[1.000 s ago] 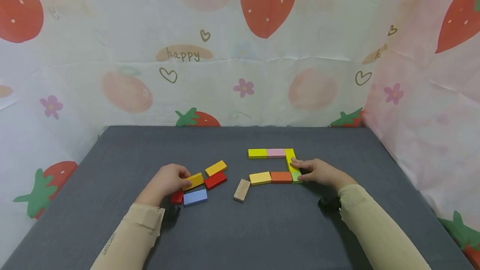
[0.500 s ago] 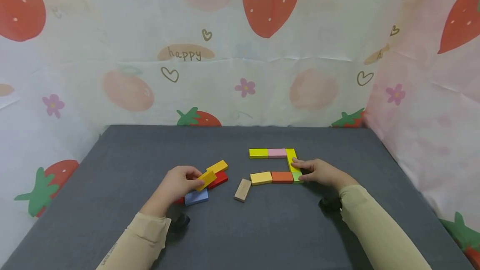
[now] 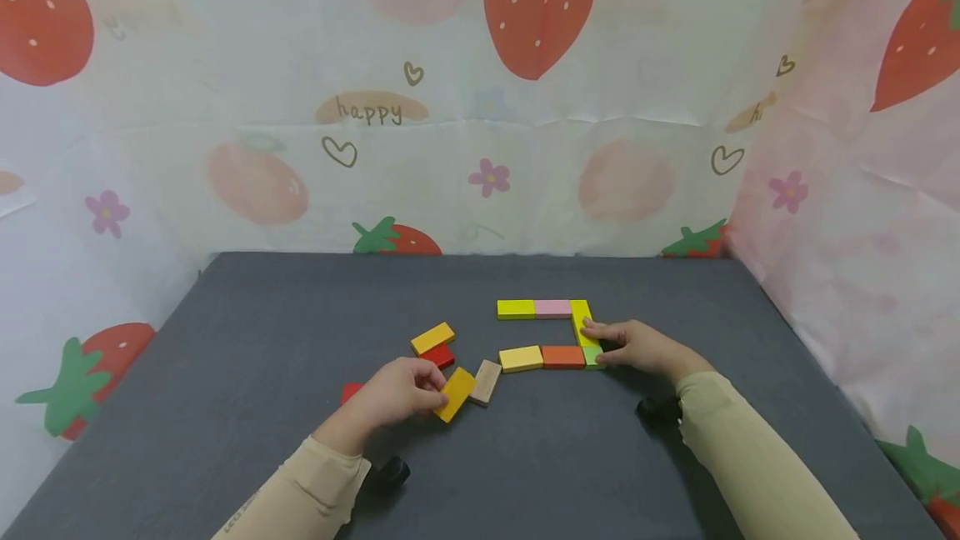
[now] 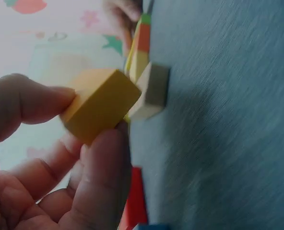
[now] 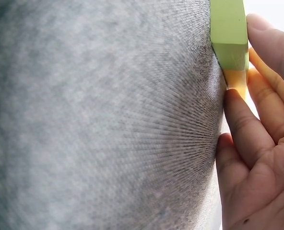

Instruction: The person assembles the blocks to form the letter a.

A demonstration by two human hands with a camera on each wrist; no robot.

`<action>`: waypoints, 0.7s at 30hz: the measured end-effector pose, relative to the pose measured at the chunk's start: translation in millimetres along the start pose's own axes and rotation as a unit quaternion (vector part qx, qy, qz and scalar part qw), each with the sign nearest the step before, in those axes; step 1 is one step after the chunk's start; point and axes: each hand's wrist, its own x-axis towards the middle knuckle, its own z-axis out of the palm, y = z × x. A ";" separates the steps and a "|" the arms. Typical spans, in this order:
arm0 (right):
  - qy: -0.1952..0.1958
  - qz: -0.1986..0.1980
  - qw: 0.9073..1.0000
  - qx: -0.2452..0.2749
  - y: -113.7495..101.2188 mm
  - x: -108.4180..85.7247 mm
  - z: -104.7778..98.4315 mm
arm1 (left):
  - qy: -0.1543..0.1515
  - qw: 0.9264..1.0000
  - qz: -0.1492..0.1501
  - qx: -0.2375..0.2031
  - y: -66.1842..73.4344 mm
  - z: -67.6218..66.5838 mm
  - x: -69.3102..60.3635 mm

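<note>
An orange-yellow block (image 3: 455,395) is pinched between thumb and fingers of the left hand (image 3: 397,397), just left of a plain wooden block (image 3: 486,382). In the left wrist view the held block (image 4: 101,103) is off the cloth. The right hand (image 3: 647,347) rests its fingers at a bright yellow block (image 3: 581,319) and a green block (image 3: 592,357), at the right end of a row with an orange-red block (image 3: 563,357) and a pale yellow block (image 3: 521,358). The right wrist view shows the green block (image 5: 229,28) beside the right thumb.
A yellow-green block (image 3: 515,309) and a pink block (image 3: 552,309) form the far row. Left of these lie an orange-yellow block (image 3: 432,338) and a red block (image 3: 438,355). Another red block (image 3: 350,391) shows behind the left hand. A printed cloth stands behind the table (image 3: 570,457).
The left hand has lifted the orange-yellow block from the left group and carried it right, close to the wooden block. It now covers the blue block in the head view. The right hand has stayed put.
</note>
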 end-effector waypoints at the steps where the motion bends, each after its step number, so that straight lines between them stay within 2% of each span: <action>1: 0.000 0.000 1.000 0.001 0.0 0.0 0.5 | -0.011 1.000 -0.003 -0.002 -0.7 2.5 -0.1; 5: 0.001 0.003 1.000 0.004 -1.1 -0.3 0.8 | -0.048 0.999 -0.024 0.005 -3.0 13.3 1.9; 9: 0.002 0.005 1.000 0.005 -2.3 -0.7 0.5 | -0.070 0.997 -0.038 0.008 -3.6 21.4 3.3; 14: -0.001 0.006 1.000 0.006 -1.6 -0.2 1.0 | -0.066 0.997 -0.043 0.023 -3.7 27.6 2.3; 21: -0.002 -0.001 1.000 0.011 -1.4 -1.5 0.8 | -0.051 0.995 -0.044 0.075 -3.1 33.6 0.9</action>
